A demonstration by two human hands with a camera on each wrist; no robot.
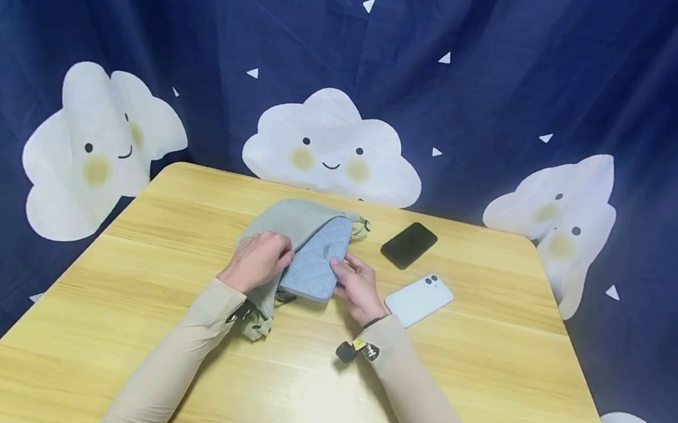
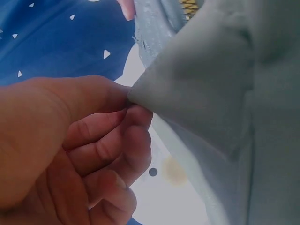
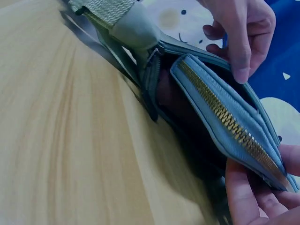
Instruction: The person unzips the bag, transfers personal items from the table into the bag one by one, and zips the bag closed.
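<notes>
A light blue quilted zip wallet [image 1: 313, 266] sits partly inside the open mouth of a grey-green sling bag [image 1: 282, 216]. Between its thumb and fingers, my right hand [image 1: 359, 289] holds the outer end of the wallet. In the right wrist view, the wallet's gold zipper [image 3: 220, 108] appears closed, and the far end reaches into the bag's dark opening. My left hand [image 1: 261, 258] pinches the edge of the bag's fabric; the left wrist view shows the thumb and index finger on that edge [image 2: 145, 96].
Right of the bag, a black phone [image 1: 409, 244] lies on the wooden table [image 1: 142, 270]. Nearer, a white phone [image 1: 419, 300] lies with its cameras up, close to my right wrist. The bag's strap [image 1: 258, 326] hangs toward the front. Behind the table is a blue cloud-print curtain [image 1: 222, 22].
</notes>
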